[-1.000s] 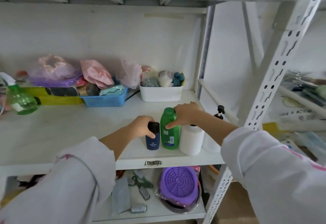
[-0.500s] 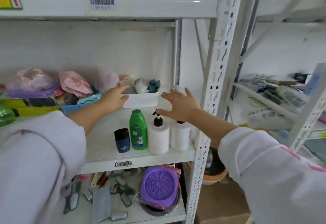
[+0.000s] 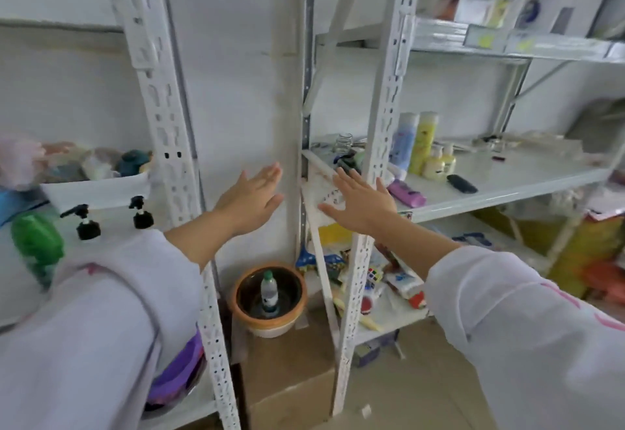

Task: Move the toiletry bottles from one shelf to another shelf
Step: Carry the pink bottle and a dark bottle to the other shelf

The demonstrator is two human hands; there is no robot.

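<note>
My left hand (image 3: 252,199) and my right hand (image 3: 360,204) both hang empty, fingers spread, in the gap between two white racks. On the left rack's shelf (image 3: 111,223) stand a green bottle (image 3: 37,243) and two white pump bottles with black pump heads (image 3: 84,221) (image 3: 140,213), their bodies hidden behind my left sleeve. On the right rack's shelf (image 3: 507,189) stand a blue bottle (image 3: 402,140), a tall yellow bottle (image 3: 424,142) and two small yellow bottles (image 3: 439,162); a purple tube (image 3: 406,193) lies near its front edge.
White perforated uprights (image 3: 162,125) (image 3: 385,108) frame the gap. A brown pot (image 3: 269,297) holding a small bottle sits on a cardboard box on the floor. A white bin (image 3: 98,189) of soft items is behind the pump bottles. Clutter fills the lower right shelf (image 3: 382,287).
The view has swung right from the left rack toward the right rack. Both hands let go of the bottles on the left shelf and moved right, empty and spread.
</note>
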